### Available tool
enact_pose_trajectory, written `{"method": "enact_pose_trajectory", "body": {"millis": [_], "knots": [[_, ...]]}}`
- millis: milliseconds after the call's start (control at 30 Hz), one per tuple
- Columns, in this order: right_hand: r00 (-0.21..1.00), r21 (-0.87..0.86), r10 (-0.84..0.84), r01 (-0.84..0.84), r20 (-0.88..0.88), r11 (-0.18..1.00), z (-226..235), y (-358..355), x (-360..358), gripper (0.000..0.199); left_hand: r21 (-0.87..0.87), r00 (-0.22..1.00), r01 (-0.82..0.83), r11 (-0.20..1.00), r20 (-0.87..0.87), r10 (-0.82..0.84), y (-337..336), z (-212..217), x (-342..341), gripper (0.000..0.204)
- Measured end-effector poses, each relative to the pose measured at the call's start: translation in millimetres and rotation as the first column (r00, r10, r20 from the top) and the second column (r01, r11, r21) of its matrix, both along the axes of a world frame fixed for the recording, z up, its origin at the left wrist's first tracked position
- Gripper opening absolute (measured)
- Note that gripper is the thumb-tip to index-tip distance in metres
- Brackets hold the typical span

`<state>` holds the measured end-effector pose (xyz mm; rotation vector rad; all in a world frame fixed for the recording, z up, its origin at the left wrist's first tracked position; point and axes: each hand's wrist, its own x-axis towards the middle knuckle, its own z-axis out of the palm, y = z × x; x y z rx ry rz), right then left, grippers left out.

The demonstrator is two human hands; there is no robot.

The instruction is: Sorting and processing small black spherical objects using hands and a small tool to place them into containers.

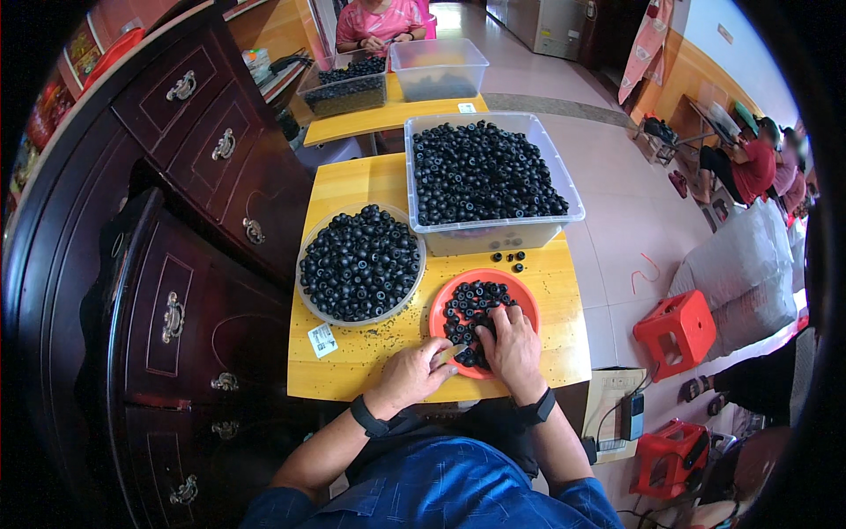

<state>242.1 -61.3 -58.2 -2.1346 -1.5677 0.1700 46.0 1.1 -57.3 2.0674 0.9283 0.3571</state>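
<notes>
An orange-red plate (438, 304) sits near the front of the yellow table, with many small black ring-shaped parts (471, 297) lying in it. My left hand (411, 377) is closed at the plate's front left rim, gripping a small flat tan blade-like tool (450, 354). My right hand (513, 350) reaches over the plate's right side, its fingers bent down among the black parts. What those fingertips hold is hidden. Left of the plate, a round clear tub (311, 300) is heaped with similar black parts. Behind it stands a large clear plastic bin (577, 212), also full of them.
Several loose black parts (518, 267) and a white label (322, 340) lie on the yellow table (352, 375), among black crumbs. A dark wooden cabinet (150, 291) borders the left. Red stools (674, 331) stand right. Opposite, a person (381, 26) sits behind two more bins (439, 66).
</notes>
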Motion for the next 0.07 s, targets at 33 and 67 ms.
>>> {"method": "enact_pose_trajectory", "body": {"millis": [33,67], "knots": [[0.999,-0.032,-0.019,0.017,-0.045,0.999,0.7,1.4,0.8,0.030,0.012,1.000,0.007,1.000,-0.004,-0.007,0.0,-0.7,-0.2,0.039],[0.996,-0.069,-0.025,0.020,-0.082,0.997,0.3,3.2,2.4,0.030,0.025,1.000,0.013,1.000,-0.008,-0.013,0.3,-1.5,-0.6,0.039]]}}
